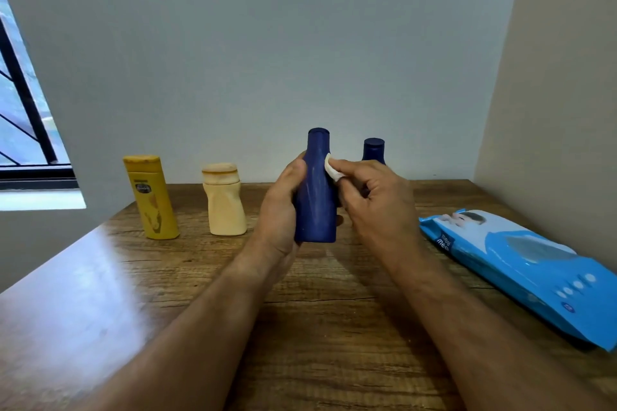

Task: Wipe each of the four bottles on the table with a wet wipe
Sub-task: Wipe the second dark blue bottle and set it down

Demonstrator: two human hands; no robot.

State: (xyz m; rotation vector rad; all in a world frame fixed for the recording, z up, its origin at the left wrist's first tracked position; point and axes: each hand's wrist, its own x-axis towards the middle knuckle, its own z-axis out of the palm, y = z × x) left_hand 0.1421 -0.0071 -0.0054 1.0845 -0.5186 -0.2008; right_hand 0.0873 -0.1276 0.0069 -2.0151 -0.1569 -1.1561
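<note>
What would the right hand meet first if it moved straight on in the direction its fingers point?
The right hand points left, its wet wipe already on the held dark blue bottle. That bottle is first; beyond it lie the left hand's fingers.

Home room: wooden table (334, 327), barred window (23, 103)

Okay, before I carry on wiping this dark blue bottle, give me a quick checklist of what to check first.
1. Tall dark blue plastic bottle gripped securely: ok, the left hand wraps its side and holds it upright above the wooden table.
2. Small white wet wipe on the bottle: ok, the right hand pinches it against the upper shoulder.
3. Cap closed: ok, as far as it shows.
4. Lower body wiped: cannot tell.
5. Other bottles ready: ok, the yellow plastic bottle, cream plastic bottle and second dark blue bottle stand upright.
6. Blue wet wipe packet nearby: ok, on the table to the right.
</note>
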